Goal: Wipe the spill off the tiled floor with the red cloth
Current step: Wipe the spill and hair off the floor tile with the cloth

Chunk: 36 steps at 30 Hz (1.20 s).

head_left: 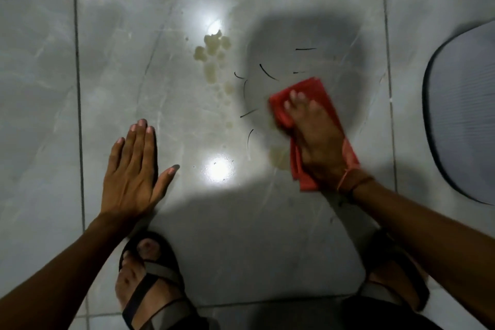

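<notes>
A folded red cloth [313, 92] lies flat on the grey tiled floor [120, 61] right of centre. My right hand [316, 139] presses down on it, fingers spread over the cloth, and looks blurred. A yellowish spill [213, 47] sits in blobs above centre, with smaller drops [227, 94] trailing down toward the cloth's left edge, and a faint patch [278, 157] shows beside the cloth's lower left. My left hand [131, 171] rests flat on the tile at the left, fingers together, holding nothing.
Several short dark hairs [267, 71] lie on the tile between the spill and the cloth. A grey oval mat [463, 115] with a dark rim lies at the right edge. My sandalled feet [150, 284] stand at the bottom. Two light glares [219, 169] reflect off the wet tile.
</notes>
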Motion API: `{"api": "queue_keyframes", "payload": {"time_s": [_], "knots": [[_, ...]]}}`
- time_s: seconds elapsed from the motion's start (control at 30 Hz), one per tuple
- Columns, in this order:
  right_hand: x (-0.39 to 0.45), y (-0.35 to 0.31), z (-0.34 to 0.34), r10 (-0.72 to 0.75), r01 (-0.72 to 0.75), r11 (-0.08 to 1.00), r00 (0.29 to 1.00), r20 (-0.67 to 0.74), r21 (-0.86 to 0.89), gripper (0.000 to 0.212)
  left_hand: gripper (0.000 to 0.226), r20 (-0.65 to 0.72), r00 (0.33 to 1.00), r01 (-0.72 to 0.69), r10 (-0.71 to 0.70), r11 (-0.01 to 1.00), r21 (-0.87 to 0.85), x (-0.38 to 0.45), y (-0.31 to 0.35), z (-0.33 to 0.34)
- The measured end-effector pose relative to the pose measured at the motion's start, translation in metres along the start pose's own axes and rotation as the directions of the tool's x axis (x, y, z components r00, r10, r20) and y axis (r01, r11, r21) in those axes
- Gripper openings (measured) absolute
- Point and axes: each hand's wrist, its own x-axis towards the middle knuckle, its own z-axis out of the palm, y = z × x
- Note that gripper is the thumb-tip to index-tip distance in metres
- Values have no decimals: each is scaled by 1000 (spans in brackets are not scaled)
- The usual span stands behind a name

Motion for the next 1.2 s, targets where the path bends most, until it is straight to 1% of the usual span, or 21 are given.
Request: {"api": "queue_keyframes", "payload": {"time_s": [0.07, 0.1, 0.2, 0.3, 0.37, 0.4, 0.43, 0.47, 0.5, 0.53, 0.6, 0.67, 0.7, 0.8, 0.87, 0.97, 1.03, 1.07, 1.1, 1.13, 1.2], "knots": [[-50, -20, 4, -108, 107, 994, 989, 97, 14, 67, 87, -19, 1000, 4, -4, 1000, -31, -1, -3, 5], [-75, -28, 6, -160, 158, 987, 978, 131, 21, 65, 85, -36, 999, 5, -6, 999, -49, -1, -4, 7], [-114, -44, 11, -366, 372, 928, 899, 243, 21, 58, 80, -72, 997, 15, -21, 996, -84, -1, -6, 11], [-83, -53, 14, -553, 567, 822, 770, 319, 56, 48, 79, -59, 998, 27, -34, 993, -112, -1, -8, 13], [-36, -56, 15, -655, 669, 738, 678, 334, 87, 46, 79, -61, 998, 20, -27, 994, -109, -2, -8, 14], [-7, -57, 15, -681, 699, 710, 653, 332, 82, 47, 79, -62, 998, 19, -26, 994, -107, -2, -8, 14], [25, -60, 16, -689, 708, 703, 657, 307, 64, 48, 79, -62, 998, 19, -25, 995, -102, -2, -7, 14], [59, -62, 16, -679, 694, 719, 686, 261, 43, 48, 79, -60, 998, 18, -24, 995, -95, -1, -7, 15], [94, -64, 15, -640, 653, 757, 740, 207, 8, 49, 80, -56, 998, 20, -25, 996, -89, -2, -6, 14], [130, -64, 11, -570, 585, 809, 802, 177, -47, 52, 80, -53, 998, 23, -28, 996, -87, -1, -5, 14], [191, -61, 2, -392, 420, 897, 900, 193, -137, 58, 81, -47, 998, 27, -31, 996, -86, 0, -5, 12], [217, -56, 2, -263, 297, 940, 944, 202, -167, 59, 81, -41, 999, 29, -32, 996, -87, 1, -4, 12], [215, -55, 4, -243, 276, 947, 950, 196, -164, 57, 80, -39, 999, 33, -37, 995, -90, 1, -4, 11], [147, -60, 11, -358, 378, 921, 915, 185, -89, 55, 78, -39, 998, 48, -53, 993, -111, 0, -3, 10], [67, -67, 16, -466, 476, 879, 849, 248, 23, 57, 77, -45, 998, 41, -47, 991, -127, 1, -5, 11], [-25, -65, 19, -617, 627, 769, 678, 400, 125, 66, 78, -54, 998, 35, -40, 995, -97, 0, -7, 15], [-30, -53, 23, -696, 722, 675, 554, 456, 153, 65, 79, -55, 997, 54, -58, 996, -73, -1, -7, 17], [-17, -49, 24, -726, 746, 644, 526, 443, 169, 60, 79, -53, 996, 71, -75, 995, -64, 1, -7, 17], [0, -47, 24, -746, 757, 628, 520, 417, 180, 56, 79, -48, 995, 89, -92, 995, -52, 1, -7, 18], [22, -45, 25, -752, 754, 632, 539, 379, 180, 53, 79, -45, 994, 101, -104, 994, -50, 0, -7, 18], [83, -41, 21, -691, 704, 706, 662, 291, 73, 50, 78, -50, 993, 99, -103, 992, -75, -2, -6, 18]]}}
